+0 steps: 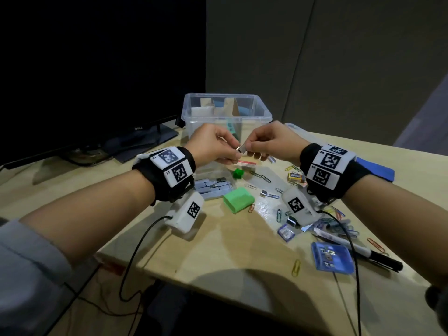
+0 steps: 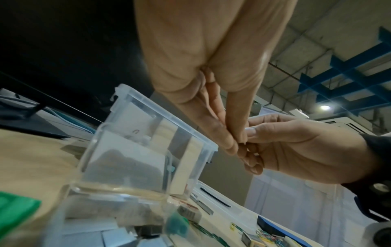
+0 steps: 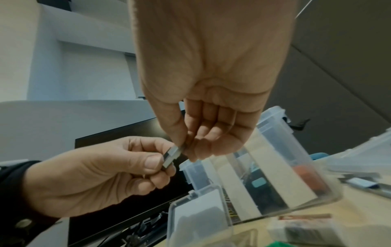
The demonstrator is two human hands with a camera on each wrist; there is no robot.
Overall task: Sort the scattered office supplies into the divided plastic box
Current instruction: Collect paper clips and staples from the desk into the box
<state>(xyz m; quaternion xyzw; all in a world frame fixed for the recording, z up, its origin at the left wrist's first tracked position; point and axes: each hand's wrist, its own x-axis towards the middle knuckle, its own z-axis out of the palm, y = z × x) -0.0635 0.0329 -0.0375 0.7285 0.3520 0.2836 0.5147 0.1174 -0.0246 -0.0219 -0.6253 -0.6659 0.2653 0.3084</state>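
A small silver metal strip [image 1: 242,149], probably staples, is held in the air just in front of the clear divided box [image 1: 219,95]. My left hand [image 1: 235,154] pinches its left end between thumb and fingers. My right hand [image 1: 247,149] pinches the other end. In the right wrist view the strip [image 3: 170,157] sits between the left hand [image 3: 157,160] and the right hand [image 3: 183,147]. The left wrist view hides the strip behind the touching fingertips of the left hand [image 2: 235,142] and right hand [image 2: 249,133]. Cardboard dividers stand in the box [image 2: 148,147].
Below the hands lie a small clear case of staple strips [image 1: 213,185], a green box [image 1: 238,199] and a green cube [image 1: 238,173]. Several paper clips [image 1: 279,215], a blue case [image 1: 332,260] and a black marker [image 1: 378,258] lie at the right. A monitor [image 1: 97,69] stands left.
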